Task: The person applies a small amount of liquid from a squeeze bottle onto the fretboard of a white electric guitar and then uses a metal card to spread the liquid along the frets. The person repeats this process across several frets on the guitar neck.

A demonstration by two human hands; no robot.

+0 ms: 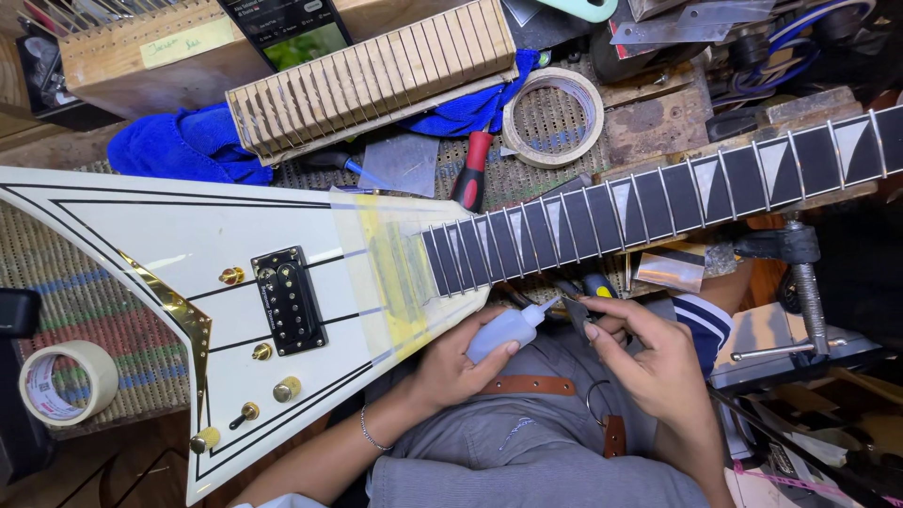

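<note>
A white V-shaped electric guitar (179,235) with black pinstripes, gold knobs and a black pickup (287,301) lies across the bench. Its dark fretboard (658,198) with white triangular inlays runs to the upper right. Yellowish masking tape (386,273) covers the body around the fretboard's end. My left hand (447,367) holds a small white squeeze bottle (503,331), its nozzle pointing up right below the fretboard's edge. My right hand (649,362) pinches a small dark tool (576,309) just beside the nozzle tip.
A red-handled screwdriver (473,169), a tape roll (513,118), a blue cloth (179,146) and a slotted wooden block (376,75) lie beyond the guitar. Another tape roll (99,376) sits at the left. A metal clamp (800,273) stands under the neck at the right.
</note>
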